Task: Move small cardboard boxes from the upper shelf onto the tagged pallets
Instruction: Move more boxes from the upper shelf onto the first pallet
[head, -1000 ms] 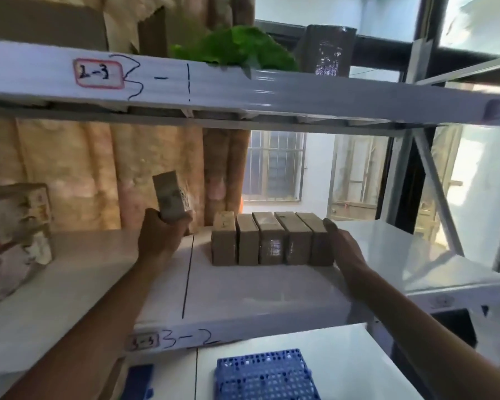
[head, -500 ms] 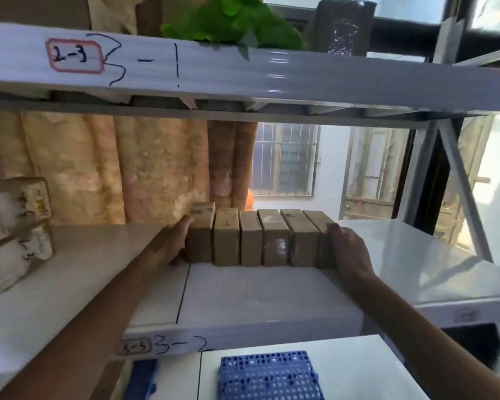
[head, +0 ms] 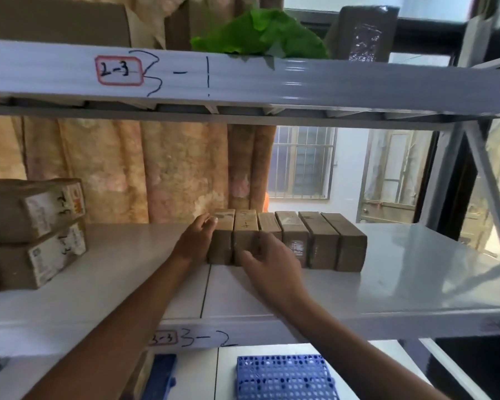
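Observation:
Several small brown cardboard boxes [head: 321, 243] stand upright, side by side in one row on the white shelf [head: 401, 272] marked 3-2. My left hand [head: 195, 241] rests with straight fingers against the left side of the leftmost box [head: 221, 241]. In front of the row, my right hand [head: 269, 261] reaches over the second and third boxes, its fingers loosely spread and gripping nothing. On the level below lies a blue perforated pallet [head: 283, 376].
Two larger taped boxes [head: 35, 232] are stacked at the shelf's left end. The beam marked 3-1 [head: 272, 79] runs close overhead, with green material [head: 260, 33] on it. A diagonal brace [head: 488, 183] crosses at the right. A second blue pallet edge [head: 160, 373] shows below left.
My left hand set the box it held onto the left end of the row and stays against it. My right hand moved from the row's right end to its front left.

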